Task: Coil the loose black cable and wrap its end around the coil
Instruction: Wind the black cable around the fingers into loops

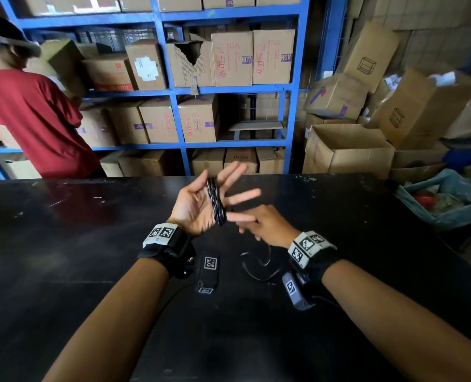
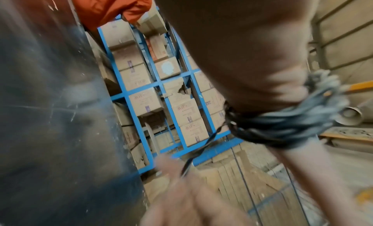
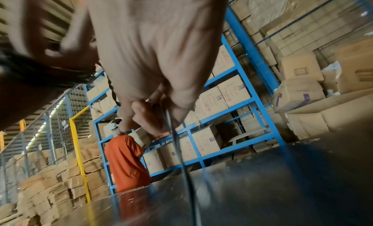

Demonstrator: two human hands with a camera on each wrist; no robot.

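Black cable (image 1: pixel 216 201) loops around the left hand (image 1: pixel 201 205), whose spread, straight fingers serve as a former above the table (image 1: pixel 63 244). The left wrist view shows the strand running taut. In the right wrist view, the right hand (image 3: pixel 145 111) pinches it, feeding slack.

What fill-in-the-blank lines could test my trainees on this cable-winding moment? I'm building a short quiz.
1. The coil is wound around the ____ hand.
2. That hand's fingers are ____, not curled.
3. The right hand pinches the loose cable, which trails down to the ____ table.
4. A person in a ____ shirt stands at the shelves.

Missing words: left; spread; black; red
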